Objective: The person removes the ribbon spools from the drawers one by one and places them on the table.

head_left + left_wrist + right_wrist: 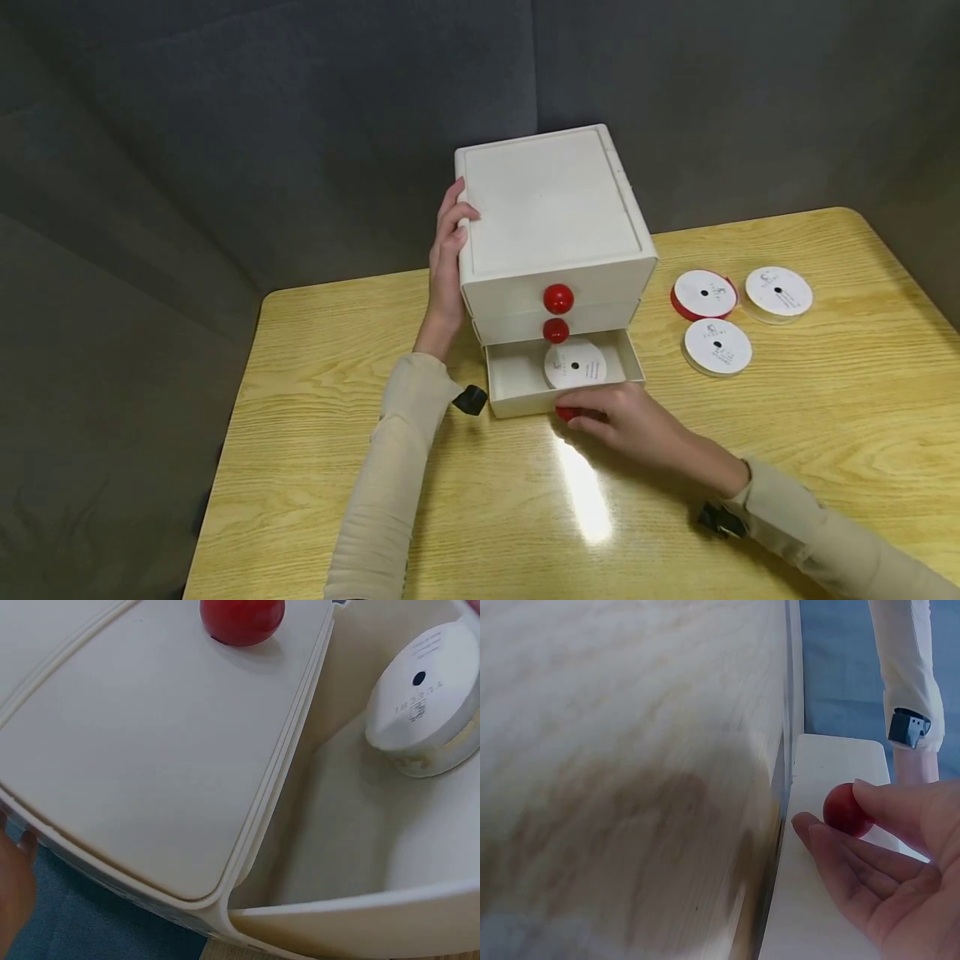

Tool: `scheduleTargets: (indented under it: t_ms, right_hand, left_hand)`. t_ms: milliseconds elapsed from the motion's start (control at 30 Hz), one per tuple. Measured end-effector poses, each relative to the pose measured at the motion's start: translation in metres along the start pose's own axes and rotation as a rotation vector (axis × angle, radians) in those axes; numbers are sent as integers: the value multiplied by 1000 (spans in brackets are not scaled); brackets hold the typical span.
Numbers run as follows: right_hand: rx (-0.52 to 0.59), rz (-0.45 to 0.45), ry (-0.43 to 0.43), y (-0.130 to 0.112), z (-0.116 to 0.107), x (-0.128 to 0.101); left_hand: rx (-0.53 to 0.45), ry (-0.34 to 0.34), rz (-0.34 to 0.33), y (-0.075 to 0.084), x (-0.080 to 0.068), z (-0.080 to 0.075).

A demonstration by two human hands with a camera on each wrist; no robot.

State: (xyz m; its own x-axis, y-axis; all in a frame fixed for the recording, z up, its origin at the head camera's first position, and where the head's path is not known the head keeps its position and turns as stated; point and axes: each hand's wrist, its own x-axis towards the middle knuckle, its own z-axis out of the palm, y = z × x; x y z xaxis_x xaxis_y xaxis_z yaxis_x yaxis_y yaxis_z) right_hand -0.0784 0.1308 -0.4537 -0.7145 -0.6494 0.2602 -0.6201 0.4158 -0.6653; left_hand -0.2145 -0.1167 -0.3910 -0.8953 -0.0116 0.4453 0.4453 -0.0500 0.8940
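Left hand: fingers nearly straight, laid flat against the left wall of the white drawer cabinet, fingertips hooked just over its top edge. It braces the cabinet and grips nothing. The forearm runs up from the near table edge, wrist slightly bent.

Just right of that hand, the bottom drawer stands pulled out toward the person. One ribbon spool lies flat inside it, directly behind the right hand. The two upper drawers sit closed, each with a red knob.

Right hand: thumb and fingers curled round the bottom drawer's red knob, pinching it; palm turned toward the drawer front, forearm low over the wooden table.

Three more spools lie on the table, well apart to the right of the right hand.

Risk assessment:
- If the left hand eases off, a pull on the knob would likely drag the whole cabinet forward.
- An overlong pull could bring the drawer fully out and tip the spool.
- The knob is small and smooth; the pinch may slip.
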Motion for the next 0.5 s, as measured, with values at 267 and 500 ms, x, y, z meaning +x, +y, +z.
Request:
scheduleTargets:
  t_ms: [267, 500]
  right_hand:
    - [6, -34, -40, -6, 1, -5]
    - [1, -40, -85, -15, -1, -9]
  left_hand:
    - [-15, 11, 0, -1, 0, 0]
    - [-14, 7, -3, -1, 0, 0]
